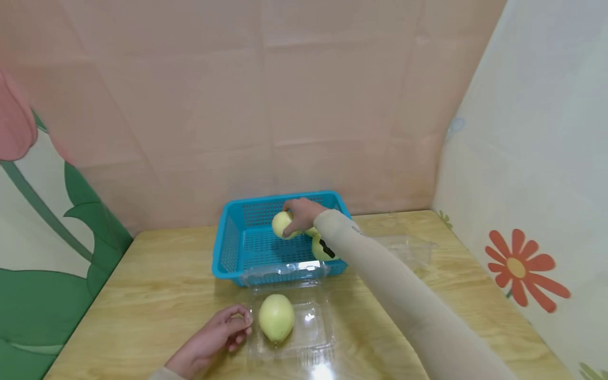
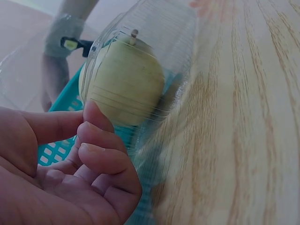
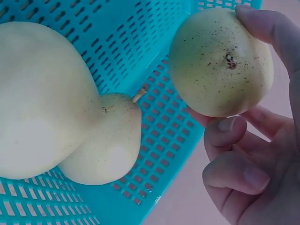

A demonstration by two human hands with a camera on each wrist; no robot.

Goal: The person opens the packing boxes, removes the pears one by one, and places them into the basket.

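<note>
My right hand grips a pale yellow-green pear over the blue plastic basket, thumb and fingers around its sides. Two more pears show inside the basket in the right wrist view, a large pear and a smaller pear with its stem up. In front of the basket sits a clear plastic box with its lid raised, one pear lying in its left half. At the box's left edge, my left hand pinches the rim between thumb and forefinger.
Another clear plastic container lies right of the basket, partly behind my right sleeve. Behind the wooden table stands a pinkish backdrop. A flower-printed sheet borders the right side.
</note>
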